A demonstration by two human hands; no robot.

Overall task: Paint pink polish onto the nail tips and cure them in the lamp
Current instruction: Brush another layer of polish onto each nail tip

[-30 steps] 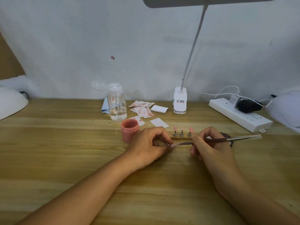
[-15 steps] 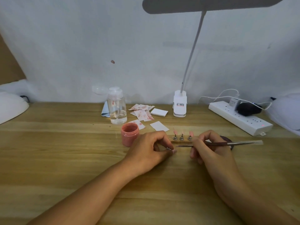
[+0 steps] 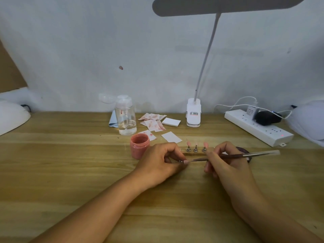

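While the left hand (image 3: 161, 162) is pinching a small pale-pink plastic nail tip (image 3: 186, 161) between thumb and forefinger, low over the wooden bench (image 3: 70, 172), the right hand (image 3: 226, 165) is working a thin dark-handled brush (image 3: 233, 156) against it. Right grip is closing pen-fashion round the brush shaft. Bristle end is meeting the held tip, so coating looks to be under way on this one.

Progress, as judged: three pink-coated nail tips (image 3: 196, 144) are already standing on small metal pegs along a narrow wooden strip (image 3: 196, 153), just beyond the hands. Cannot tell whether those are cured. Curing is yet to come for the held tip at least.

Supplies: an open squat pink polish jar (image 3: 139, 145) is sitting just left of the left hand.

Surroundings: a clear plastic pump bottle (image 3: 125, 118) is standing far centre, with pink-stained paper wipes (image 3: 152, 121) and clean white pads (image 3: 171, 122) beside it. A white clip-on desk lamp (image 3: 193, 114) is rising from the far edge. A white power strip (image 3: 257, 127) is lying far right. White domed shells are showing at the left edge (image 3: 12, 118) and right edge (image 3: 308, 120); either could be the curing lamp, and both are sitting well apart from the hands.

In the way: the open jar and pegged strip are crowding both hands, so a careless sweep toward either dome could knock them.
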